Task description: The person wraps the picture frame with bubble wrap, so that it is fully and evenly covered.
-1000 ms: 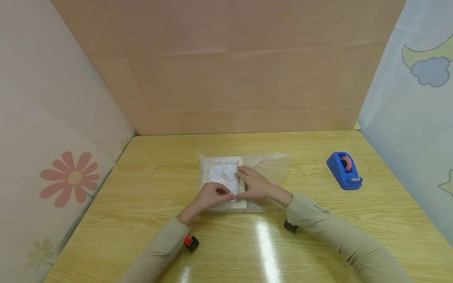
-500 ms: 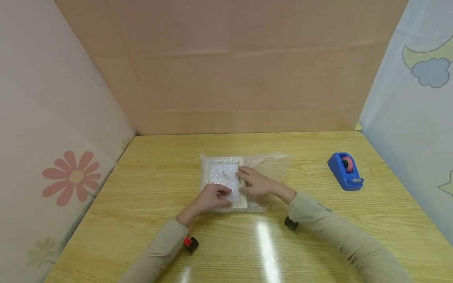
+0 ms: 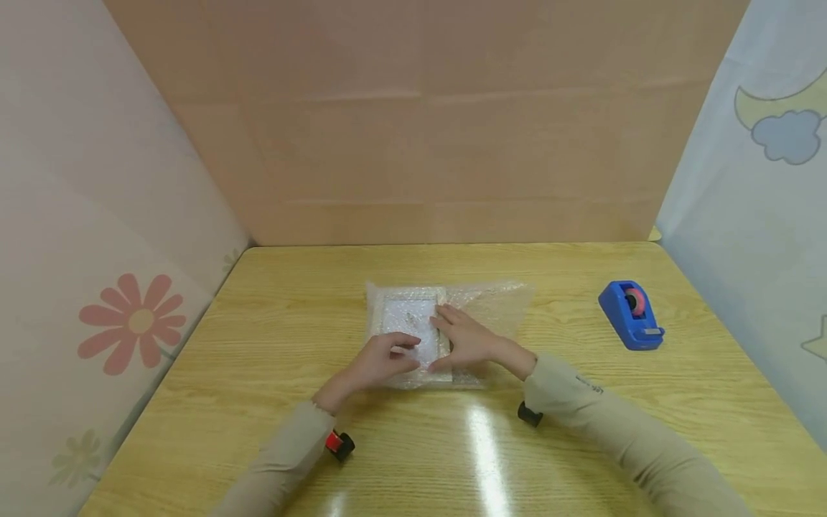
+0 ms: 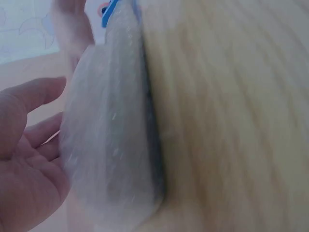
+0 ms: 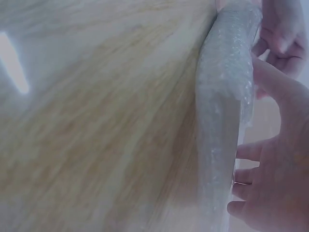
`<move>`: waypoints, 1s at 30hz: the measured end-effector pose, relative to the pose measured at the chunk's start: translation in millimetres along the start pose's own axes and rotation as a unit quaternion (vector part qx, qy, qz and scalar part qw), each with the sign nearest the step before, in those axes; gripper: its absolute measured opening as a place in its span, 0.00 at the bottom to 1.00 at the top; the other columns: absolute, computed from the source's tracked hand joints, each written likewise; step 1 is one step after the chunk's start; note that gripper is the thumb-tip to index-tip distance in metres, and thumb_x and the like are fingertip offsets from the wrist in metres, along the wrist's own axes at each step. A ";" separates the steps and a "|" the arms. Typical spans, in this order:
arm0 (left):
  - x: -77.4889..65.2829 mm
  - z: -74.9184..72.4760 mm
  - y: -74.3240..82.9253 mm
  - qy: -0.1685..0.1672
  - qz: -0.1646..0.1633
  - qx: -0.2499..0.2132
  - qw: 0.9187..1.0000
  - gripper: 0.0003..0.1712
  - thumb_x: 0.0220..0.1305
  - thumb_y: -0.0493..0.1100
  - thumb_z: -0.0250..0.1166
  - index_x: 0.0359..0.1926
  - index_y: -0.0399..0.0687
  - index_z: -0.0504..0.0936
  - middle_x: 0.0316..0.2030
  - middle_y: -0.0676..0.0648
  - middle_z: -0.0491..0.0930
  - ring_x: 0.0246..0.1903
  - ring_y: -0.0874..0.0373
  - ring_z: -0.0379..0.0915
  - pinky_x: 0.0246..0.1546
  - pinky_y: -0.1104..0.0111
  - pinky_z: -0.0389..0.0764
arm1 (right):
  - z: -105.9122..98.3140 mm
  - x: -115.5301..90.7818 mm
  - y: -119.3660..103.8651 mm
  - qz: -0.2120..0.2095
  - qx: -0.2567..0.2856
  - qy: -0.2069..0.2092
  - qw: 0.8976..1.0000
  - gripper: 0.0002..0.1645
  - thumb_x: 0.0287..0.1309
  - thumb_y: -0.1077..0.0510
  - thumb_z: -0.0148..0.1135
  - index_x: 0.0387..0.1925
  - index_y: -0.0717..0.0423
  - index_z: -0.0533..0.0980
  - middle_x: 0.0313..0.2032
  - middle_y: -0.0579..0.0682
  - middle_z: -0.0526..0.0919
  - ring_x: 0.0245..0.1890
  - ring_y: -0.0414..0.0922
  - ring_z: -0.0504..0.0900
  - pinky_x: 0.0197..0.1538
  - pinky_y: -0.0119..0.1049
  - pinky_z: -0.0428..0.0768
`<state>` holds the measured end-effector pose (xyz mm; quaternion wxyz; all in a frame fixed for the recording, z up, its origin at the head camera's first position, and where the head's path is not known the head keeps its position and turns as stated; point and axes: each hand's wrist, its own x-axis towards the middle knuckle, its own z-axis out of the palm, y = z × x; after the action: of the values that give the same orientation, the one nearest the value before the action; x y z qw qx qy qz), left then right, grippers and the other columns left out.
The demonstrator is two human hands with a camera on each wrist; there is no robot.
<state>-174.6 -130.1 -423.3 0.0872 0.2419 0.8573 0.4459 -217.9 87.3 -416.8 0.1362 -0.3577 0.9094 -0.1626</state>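
- White frame [image 3: 410,316]: flat on table [image 3: 304,294], mid-scene, bubble wrap [image 3: 496,300] over it and out to the right.
- Left hand [image 3: 382,357]: over frame's near-left, fingers loosely bent, thumb-index gap.
- Right hand [image 3: 472,340]: fingers spread on frame's right side, thumb nearer.

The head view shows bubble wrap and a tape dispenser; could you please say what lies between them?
The head view shows bare table between the bubble wrap and the tape dispenser.

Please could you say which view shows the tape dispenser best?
The head view, where the tape dispenser is whole and unobstructed. The left wrist view catches only part, at the top edge; the right wrist view shows none.
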 end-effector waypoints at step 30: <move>5.1 -15.5 -28.2 -0.038 -0.060 0.271 0.960 0.59 0.55 0.71 0.49 0.67 0.28 0.40 0.68 0.34 0.31 0.68 0.44 0.23 0.66 0.56 0.41 | 4.2 4.2 0.6 0.012 0.014 -0.018 1.000 0.64 0.41 0.27 0.59 0.67 0.66 0.50 0.68 0.64 0.40 0.68 0.59 0.37 0.67 0.53 0.42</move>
<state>-194.1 -152.4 -436.6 0.0775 0.2218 0.9549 0.1818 -219.7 83.9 -421.4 0.1599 -0.3475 0.9087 -0.1670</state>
